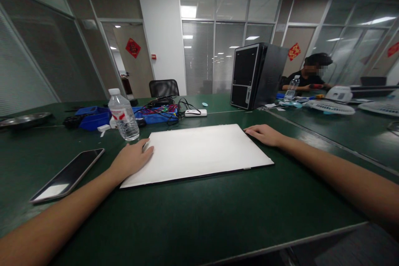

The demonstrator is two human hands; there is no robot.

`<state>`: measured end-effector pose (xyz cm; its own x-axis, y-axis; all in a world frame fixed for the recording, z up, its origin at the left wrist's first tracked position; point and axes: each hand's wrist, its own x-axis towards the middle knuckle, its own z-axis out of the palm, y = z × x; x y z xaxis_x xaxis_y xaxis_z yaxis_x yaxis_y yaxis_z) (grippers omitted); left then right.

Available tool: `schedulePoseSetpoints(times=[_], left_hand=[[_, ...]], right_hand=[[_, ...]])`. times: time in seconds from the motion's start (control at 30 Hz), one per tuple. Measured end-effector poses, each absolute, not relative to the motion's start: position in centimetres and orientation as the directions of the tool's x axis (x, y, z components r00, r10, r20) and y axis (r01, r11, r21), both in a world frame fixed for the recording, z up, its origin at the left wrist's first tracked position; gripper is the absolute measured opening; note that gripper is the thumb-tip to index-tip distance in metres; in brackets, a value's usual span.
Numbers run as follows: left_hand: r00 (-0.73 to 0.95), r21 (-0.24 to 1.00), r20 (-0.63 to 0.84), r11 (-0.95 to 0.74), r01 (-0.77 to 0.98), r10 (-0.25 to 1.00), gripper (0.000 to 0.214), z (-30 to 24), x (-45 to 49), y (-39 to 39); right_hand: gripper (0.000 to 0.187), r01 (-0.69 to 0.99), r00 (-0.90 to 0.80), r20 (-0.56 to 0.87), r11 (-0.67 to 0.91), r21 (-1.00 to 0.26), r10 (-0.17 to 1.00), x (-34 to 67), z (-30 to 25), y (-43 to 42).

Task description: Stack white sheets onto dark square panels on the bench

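Note:
A thin white rectangular panel point(196, 151) with a dark border lies flat on the green table in front of me. My left hand point(132, 158) grips its left edge, the thumb on the white face and the other fingers along the side, partly hidden. At the far right edge, the fingers of my right hand point(264, 134) are together and pinch the rim near the corner. A clear plastic bottle point(124, 116) with a white cap stands just beyond my left hand. Left of my forearm lies a smartphone point(70, 174), screen up.
Blue trays point(93, 119) with tangled cables and a white power strip point(195, 113) lie behind the panel. A black computer tower point(258, 77) stands at the back right. Beyond it sits another person point(307, 77), near white fans point(332, 106). A metal dish point(26, 119) is far left.

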<state>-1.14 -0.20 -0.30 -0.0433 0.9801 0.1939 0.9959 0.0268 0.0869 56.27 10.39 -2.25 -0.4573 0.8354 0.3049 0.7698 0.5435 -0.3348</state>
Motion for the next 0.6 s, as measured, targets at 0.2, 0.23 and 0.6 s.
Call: schedulePoseSetpoints(times=[0.2, 0.23, 0.6], left_hand=[[-0.045, 0.102, 0.172, 0.028, 0.994, 0.984, 0.078, -0.5, -1.0, -0.3], [-0.044, 0.096, 0.162, 0.029, 0.995, 0.986, 0.078, -0.4, -1.0, -0.3], [-0.069, 0.07, 0.139, 0.06, 0.996, 0.988, 0.077, -0.1, -0.8, -0.4]], right_hand=[[0.045, 0.766, -0.345, 0.266, 0.434, -0.475, 0.9, 55.3, -4.0, 12.4], [0.042, 0.759, -0.321, 0.267, 0.415, -0.502, 0.909, 55.2, -4.3, 12.7], [0.052, 0.436, -0.281, 0.299, 0.398, -0.807, 0.912, 54.9, -4.3, 11.9]])
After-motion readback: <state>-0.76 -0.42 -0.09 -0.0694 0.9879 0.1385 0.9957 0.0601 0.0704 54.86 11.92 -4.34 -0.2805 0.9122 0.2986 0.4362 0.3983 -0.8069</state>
